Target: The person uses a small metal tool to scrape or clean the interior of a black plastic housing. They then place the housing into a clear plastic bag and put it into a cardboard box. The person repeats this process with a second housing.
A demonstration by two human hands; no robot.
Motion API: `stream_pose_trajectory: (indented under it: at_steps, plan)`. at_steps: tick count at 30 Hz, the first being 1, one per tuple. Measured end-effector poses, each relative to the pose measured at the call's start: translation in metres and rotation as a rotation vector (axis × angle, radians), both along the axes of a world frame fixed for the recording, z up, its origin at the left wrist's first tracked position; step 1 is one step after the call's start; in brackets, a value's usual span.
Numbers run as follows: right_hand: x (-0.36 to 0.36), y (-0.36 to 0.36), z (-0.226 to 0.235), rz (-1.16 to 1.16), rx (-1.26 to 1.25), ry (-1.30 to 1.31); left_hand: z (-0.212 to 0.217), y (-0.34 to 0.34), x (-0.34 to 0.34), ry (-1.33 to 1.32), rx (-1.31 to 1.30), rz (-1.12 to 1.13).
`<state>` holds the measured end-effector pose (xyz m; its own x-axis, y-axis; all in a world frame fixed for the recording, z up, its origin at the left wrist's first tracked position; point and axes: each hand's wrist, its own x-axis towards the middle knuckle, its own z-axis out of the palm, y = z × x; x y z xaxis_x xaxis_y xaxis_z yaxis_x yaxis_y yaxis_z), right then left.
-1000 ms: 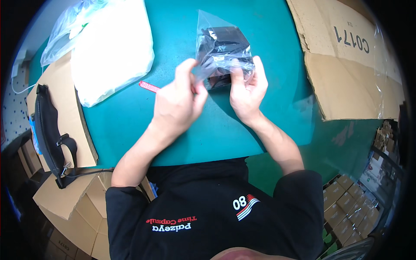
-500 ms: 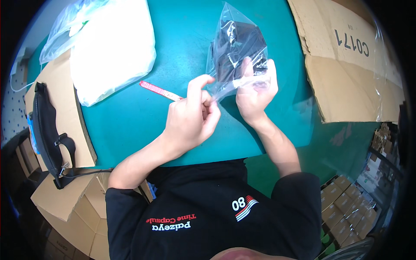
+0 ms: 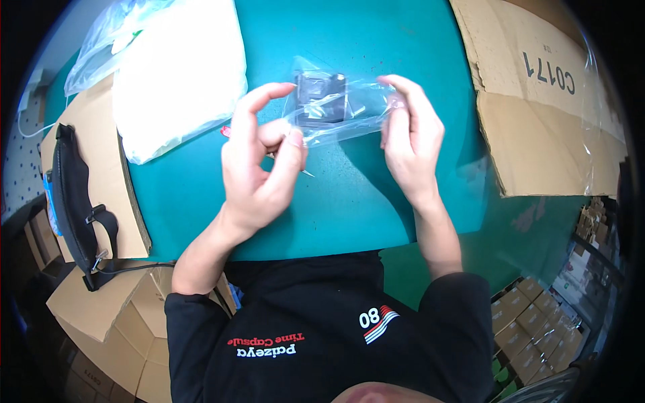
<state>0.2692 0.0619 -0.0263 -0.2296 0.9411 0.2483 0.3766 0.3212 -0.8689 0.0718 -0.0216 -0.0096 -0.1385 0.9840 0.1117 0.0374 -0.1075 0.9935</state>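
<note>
A clear plastic bag (image 3: 363,121) is stretched between my two hands above the green table, with a black, squarish item (image 3: 322,101) inside it. My left hand (image 3: 259,161) grips the bag's lower left corner between thumb and fingers, its index finger arched up to the upper left side. At the bag's right end, my right hand (image 3: 412,138) pinches the loose film with bent fingers. A slim red-and-white stick (image 3: 226,131) lies on the table behind my left hand, which hides most of it; a thin pointed tip shows below that hand.
A large white plastic bag (image 3: 181,80) rests at the far left. Near it, a black pouch with a strap (image 3: 74,201) lies on cardboard (image 3: 124,195). An opened cardboard box (image 3: 537,127) stands at the right of the green table (image 3: 336,208). Stacked small boxes (image 3: 531,322) are lower right.
The bagged black item has moved left and nearer to me, turning so the bag lies sideways. My left hand has shifted left to the bag's corner; my right hand now holds its right end.
</note>
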Motion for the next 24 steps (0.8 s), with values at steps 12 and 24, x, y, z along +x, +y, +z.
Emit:
stream_pose_trajectory:
  at_steps: [12,24]
  plan:
    - [0.039,0.019,0.013,0.36,-0.305,0.396,0.001,0.005,-0.014,-0.086,0.019,0.016]
    - [0.01,0.012,-0.012,0.442,0.061,-0.017,-0.008,0.006,-0.02,-0.189,0.098,0.078]
